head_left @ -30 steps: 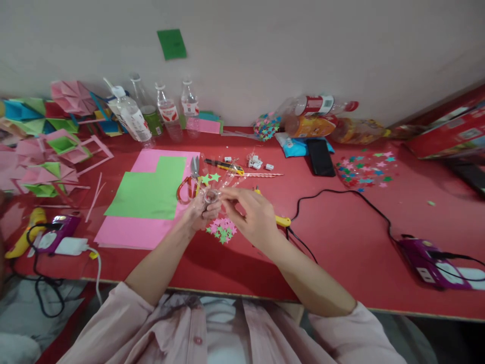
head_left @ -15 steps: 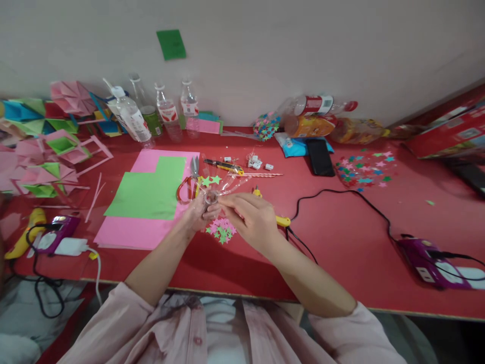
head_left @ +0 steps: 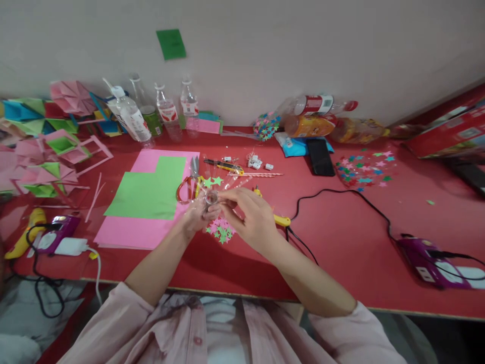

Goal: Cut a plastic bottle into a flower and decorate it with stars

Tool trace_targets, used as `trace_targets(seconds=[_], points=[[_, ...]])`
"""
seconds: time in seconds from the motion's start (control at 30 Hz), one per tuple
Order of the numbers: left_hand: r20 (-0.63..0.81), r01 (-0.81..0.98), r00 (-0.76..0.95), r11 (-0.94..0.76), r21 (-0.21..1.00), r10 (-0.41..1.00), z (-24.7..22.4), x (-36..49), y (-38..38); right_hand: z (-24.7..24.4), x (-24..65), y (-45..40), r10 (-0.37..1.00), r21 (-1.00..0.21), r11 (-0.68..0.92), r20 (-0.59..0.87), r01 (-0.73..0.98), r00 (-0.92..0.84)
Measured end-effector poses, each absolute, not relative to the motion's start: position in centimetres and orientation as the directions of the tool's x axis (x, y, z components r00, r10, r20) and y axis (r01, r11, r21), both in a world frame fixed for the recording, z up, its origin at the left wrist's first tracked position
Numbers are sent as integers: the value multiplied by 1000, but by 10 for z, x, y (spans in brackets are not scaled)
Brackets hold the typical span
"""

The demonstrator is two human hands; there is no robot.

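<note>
My left hand point(head_left: 196, 212) is wrapped round the neck of a cut clear plastic bottle point(head_left: 211, 197), whose mouth faces up toward me. Thin transparent strips fan out from it, and two green paper stars point(head_left: 217, 181) show among them. Thumb and forefinger of my right hand point(head_left: 250, 215) are pinched together at the right side of the bottle mouth; what they hold is too small to make out. Below the hands lies a pile of pink and green paper stars point(head_left: 223, 233). A yellow glue gun point(head_left: 282, 221) rests partly hidden behind my right hand.
Green paper point(head_left: 144, 197) on pink sheets point(head_left: 129, 232), scissors point(head_left: 194, 174) and a box cutter point(head_left: 223, 166) lie around the hands. Upright bottles point(head_left: 166, 114) stand at the back left. A black phone point(head_left: 320, 157), a star-covered plastic piece point(head_left: 366, 171) and a cable point(head_left: 356, 194) are to the right.
My right hand has shifted very slightly at the bottle mouth, its fingers drawn a bit closer together. The bottle has tilted a little; my left hand keeps its grip.
</note>
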State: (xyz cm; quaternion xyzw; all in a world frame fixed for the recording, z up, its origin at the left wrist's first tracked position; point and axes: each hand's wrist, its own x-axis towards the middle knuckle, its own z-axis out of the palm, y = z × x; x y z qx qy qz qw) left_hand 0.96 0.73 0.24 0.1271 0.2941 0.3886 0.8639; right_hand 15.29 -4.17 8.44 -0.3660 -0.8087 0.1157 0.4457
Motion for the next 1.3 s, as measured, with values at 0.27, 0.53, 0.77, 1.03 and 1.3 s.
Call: trace_targets(seconds=[0.27, 0.53, 0.77, 1.03, 1.3], points=[[-309, -614, 556, 632, 473, 772, -5, 8, 4, 89, 154, -43, 717, -553, 686, 625, 473, -309], [-316, -615, 527, 611, 499, 789, -3, 7, 2, 92, 154, -44, 753, -579, 650, 582, 493, -309], [-368, -652, 501, 621, 434, 783, 2, 4, 7, 99, 157, -47, 764, -582, 637, 565, 506, -311], [-358, -647, 521, 633, 426, 775, 10, 4, 7, 114, 170, -47, 763, -583, 612, 612, 534, -206], [-366, -566, 563, 669, 483, 741, 12, 6, 8, 116, 183, -39, 699, -493, 676, 663, 547, -266]])
